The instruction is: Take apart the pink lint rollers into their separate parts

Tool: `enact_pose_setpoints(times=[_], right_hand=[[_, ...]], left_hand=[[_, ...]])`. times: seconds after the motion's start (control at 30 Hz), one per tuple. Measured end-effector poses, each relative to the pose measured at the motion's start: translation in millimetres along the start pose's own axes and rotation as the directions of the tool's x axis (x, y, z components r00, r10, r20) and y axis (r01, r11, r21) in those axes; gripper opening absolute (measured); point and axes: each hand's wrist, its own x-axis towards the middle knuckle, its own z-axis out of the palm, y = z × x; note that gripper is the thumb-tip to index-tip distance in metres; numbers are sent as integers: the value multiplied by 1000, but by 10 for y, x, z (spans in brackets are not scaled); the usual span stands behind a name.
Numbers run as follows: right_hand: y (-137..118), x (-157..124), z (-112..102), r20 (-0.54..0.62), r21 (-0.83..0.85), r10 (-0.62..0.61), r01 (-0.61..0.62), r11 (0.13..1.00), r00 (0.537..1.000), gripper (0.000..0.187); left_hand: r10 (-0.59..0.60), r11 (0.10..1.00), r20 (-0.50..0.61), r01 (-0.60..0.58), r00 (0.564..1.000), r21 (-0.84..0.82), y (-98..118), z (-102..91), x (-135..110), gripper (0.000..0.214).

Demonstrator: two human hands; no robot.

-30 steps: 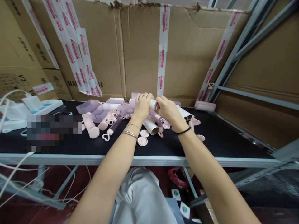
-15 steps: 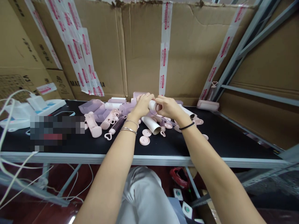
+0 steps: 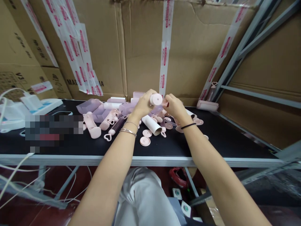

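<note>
Cap (image 3: 157,99), pale pink and round, faces the camera on the end of a white tube (image 3: 151,100) in the left hand (image 3: 144,104), whose fingers are curled snugly around it. The right hand (image 3: 174,106), just beside it, has its fingers bent in a pinch on a small pink piece (image 3: 166,103); most of that piece is hidden, and whether it touches the cap cannot be told. Both hands are raised over a heap of parts on the black tabletop (image 3: 225,141). Below the left hand, a loose cardboard roll (image 3: 151,125) lies tilted with its open end toward the person, and two pink discs (image 3: 145,141) lie flat near it. To the left, a stick with a heart-shaped loop (image 3: 114,129) lies beside a pink holder (image 3: 92,126), and purple boxes (image 3: 87,106) sit behind them. More discs and another roll lie under and beyond the right hand, partly covered by it. At the far right, well apart from the heap, a pink case (image 3: 207,105) rests against the tall cardboard wall (image 3: 143,47). A white power strip (image 3: 52,104) lies at the left.
</note>
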Motion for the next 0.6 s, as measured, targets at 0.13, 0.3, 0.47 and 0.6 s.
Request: enact_pose_setpoints(times=[0.13, 0.3, 0.47, 0.6], right_hand=[[-16, -1, 52, -60, 80, 113, -109, 991, 992, 15], [-30, -15, 37, -148, 210, 179, -146, 967, 973, 24], [-87, -8, -7, -307, 418, 300, -155, 895, 903, 27], [-232, 15, 40, -198, 741, 487, -195, 642, 850, 30]], left_hand=[[-297, 891, -316, 143, 901, -430, 22, 32, 85, 41], [-642, 623, -403, 138, 652, -770, -70, -50, 181, 46], [-850, 322, -152, 268, 505, -908, -73, -104, 160, 39], [-795, 261, -43, 277, 605, -925, 4, -78, 158, 41]])
